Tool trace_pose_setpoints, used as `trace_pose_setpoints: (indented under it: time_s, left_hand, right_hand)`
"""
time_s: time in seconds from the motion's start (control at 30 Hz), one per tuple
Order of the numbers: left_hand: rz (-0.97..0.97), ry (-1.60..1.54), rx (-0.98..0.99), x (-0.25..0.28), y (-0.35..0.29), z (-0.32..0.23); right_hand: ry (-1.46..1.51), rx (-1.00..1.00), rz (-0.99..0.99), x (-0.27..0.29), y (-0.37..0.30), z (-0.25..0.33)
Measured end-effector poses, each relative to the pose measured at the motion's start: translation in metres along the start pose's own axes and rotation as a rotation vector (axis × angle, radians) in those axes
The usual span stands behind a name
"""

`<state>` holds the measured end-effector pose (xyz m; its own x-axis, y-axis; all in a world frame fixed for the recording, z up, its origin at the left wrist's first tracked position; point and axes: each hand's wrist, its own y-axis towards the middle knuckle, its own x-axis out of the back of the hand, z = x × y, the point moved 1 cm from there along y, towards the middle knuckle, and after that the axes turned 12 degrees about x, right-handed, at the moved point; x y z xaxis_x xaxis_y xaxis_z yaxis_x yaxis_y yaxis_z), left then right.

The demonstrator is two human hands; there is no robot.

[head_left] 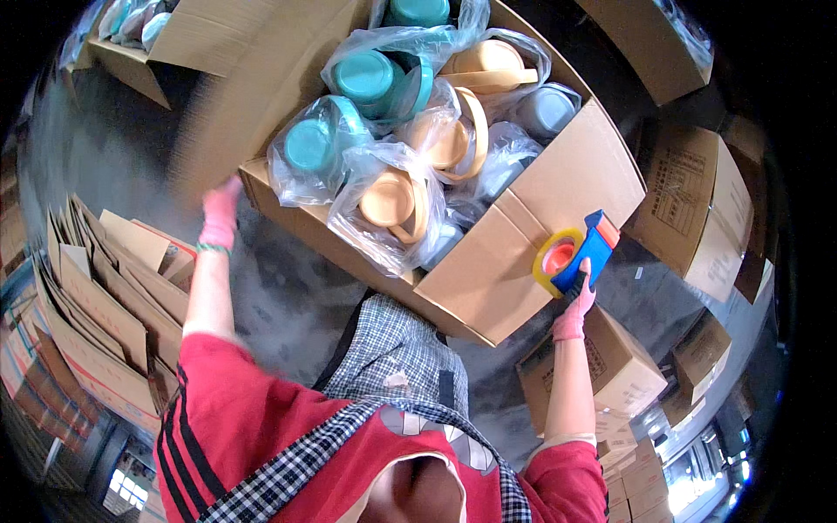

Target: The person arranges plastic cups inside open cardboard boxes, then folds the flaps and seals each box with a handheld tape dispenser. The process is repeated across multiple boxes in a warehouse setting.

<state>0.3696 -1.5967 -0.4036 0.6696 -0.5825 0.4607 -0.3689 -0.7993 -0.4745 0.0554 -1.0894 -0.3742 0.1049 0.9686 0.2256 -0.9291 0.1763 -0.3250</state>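
Observation:
An open cardboard box (514,244) stands tilted in front of me. Packed inside it in clear plastic bags are teal containers (307,145), peach containers with loop handles (386,199) and grey-blue ones (547,111). My right hand (575,309), in a pink glove, is closed around a blue tape dispenser (595,254) carrying a yellow roll of tape (559,258). The dispenser is over the box's right flap. At the box's left corner is my left hand (222,212), also gloved in pink, beside the blurred left flap (235,96). Motion smears its fingers.
Flattened cartons (105,305) are stacked at the left. Closed cartons (689,205) stand at the right, and another carton (602,362) sits below my right hand. An open box with bagged items (131,52) is at the far left. Grey floor (296,270) shows between them.

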Motion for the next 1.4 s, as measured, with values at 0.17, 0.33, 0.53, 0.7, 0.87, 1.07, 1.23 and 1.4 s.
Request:
trace_pose_setpoints:
  time_s: [0.17, 0.33, 0.53, 0.7, 0.87, 1.07, 1.23, 1.4]
  left_hand:
    - [0.130, 1.355, -0.299, -0.069, -0.065, -0.001]
    - [0.133, 0.713, 0.156, -0.066, -0.015, -0.046]
    - [-0.060, -0.243, 0.332, -0.017, 0.053, 0.075]
    - [0.258, 1.146, 0.102, 0.031, 0.027, -0.007]
    - [0.635, 0.809, 0.523, 0.130, -0.038, -0.095]
    - [0.863, -0.630, 0.136, 0.070, -0.127, -0.039]
    - [-0.071, 0.241, -0.033, -0.191, -0.154, -0.058]
    - [0.216, 1.055, 0.015, -0.272, -0.136, -0.125]
  right_hand:
    - [0.004, 0.017, -0.011, -0.002, 0.010, -0.002]
    - [-0.076, 0.075, -0.030, -0.002, 0.010, 0.011]
    - [-0.043, 0.131, -0.006, 0.004, -0.022, -0.002]
    - [-0.043, 0.064, 0.162, 0.018, -0.084, -0.022]
    - [0.090, 0.015, 0.040, 0.002, -0.111, -0.031]
    - [0.067, -0.142, 0.088, -0.011, -0.078, -0.022]
    - [-0.093, -0.026, 0.221, -0.011, 0.006, 0.069]
    - [0.176, 0.111, 0.192, -0.045, 0.069, 0.104]
